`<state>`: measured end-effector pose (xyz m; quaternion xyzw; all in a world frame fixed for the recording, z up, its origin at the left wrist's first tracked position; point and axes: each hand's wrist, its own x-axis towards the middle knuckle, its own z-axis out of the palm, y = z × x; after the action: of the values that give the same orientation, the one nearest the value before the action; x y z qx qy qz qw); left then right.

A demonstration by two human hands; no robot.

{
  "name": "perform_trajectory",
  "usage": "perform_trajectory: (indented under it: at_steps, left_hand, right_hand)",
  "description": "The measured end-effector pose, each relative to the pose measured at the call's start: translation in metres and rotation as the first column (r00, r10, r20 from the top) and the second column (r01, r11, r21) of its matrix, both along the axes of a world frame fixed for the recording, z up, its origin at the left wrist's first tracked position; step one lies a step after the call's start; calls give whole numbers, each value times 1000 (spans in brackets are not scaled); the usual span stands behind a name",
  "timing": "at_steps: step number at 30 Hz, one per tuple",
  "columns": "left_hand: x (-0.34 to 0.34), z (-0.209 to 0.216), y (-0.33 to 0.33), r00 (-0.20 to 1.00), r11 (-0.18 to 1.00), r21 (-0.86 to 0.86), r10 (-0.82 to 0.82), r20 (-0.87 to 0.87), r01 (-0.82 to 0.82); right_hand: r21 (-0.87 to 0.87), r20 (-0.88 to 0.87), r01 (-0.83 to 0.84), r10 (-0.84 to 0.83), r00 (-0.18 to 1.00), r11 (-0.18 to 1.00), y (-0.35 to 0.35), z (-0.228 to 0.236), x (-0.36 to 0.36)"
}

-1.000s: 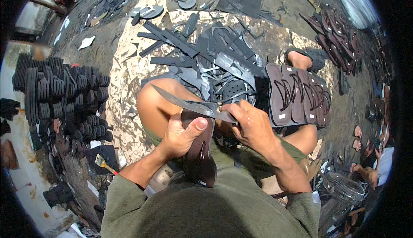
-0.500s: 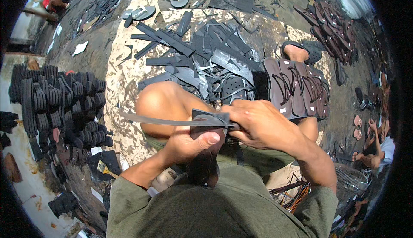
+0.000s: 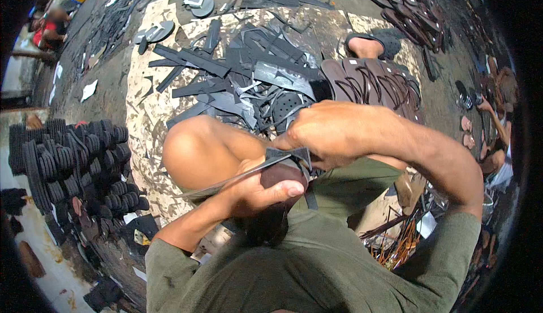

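Above my lap, my left hand (image 3: pixel 251 197) is closed around a dark brown sandal sole (image 3: pixel 283 175), its thumb pressed on the near face. My right hand (image 3: pixel 334 132) is closed at the sole's far end, its palm hiding the grip of a long knife. The thin knife blade (image 3: pixel 235 178) slants down to the left across the sole and over my left wrist. At the sole's far edge, a dark grey flap of sheet material (image 3: pixel 289 156) lies against the blade. My right fingertips are partly hidden behind the sole.
Dark offcuts (image 3: pixel 226 64) cover the patterned mat (image 3: pixel 138 106) beyond my knees. Brown sandals (image 3: pixel 367 87) stand in a row on the right, with more sandals (image 3: pixel 410 13) behind. Stacked black soles (image 3: pixel 68 166) are at left. A person (image 3: pixel 500 126) sits at far right.
The knife has turned from nearly level to slanting, its tip now lower and nearer me. My right elbow has swung outward and the wrist has risen. The head view has shifted slightly.
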<state>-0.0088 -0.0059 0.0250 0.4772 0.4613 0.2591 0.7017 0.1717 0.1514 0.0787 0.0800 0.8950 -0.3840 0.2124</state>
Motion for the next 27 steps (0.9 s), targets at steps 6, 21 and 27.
perform_trajectory:
  at_steps: [6,21,27]
  left_hand:
    - [-22,-10,-9,907,979,6,185,379,-202]
    - [51,-80,11,360,423,-85,846,393,-902]
    - [28,-68,13,501,519,-52,844,192,-853]
  right_hand:
    - [-163,-432,344,-381,818,924,-3,-18,76]
    - [-150,-515,894,-805,295,423,-123,-149,24]
    - [-781,35,611,-967,252,131,-66,-123,0]
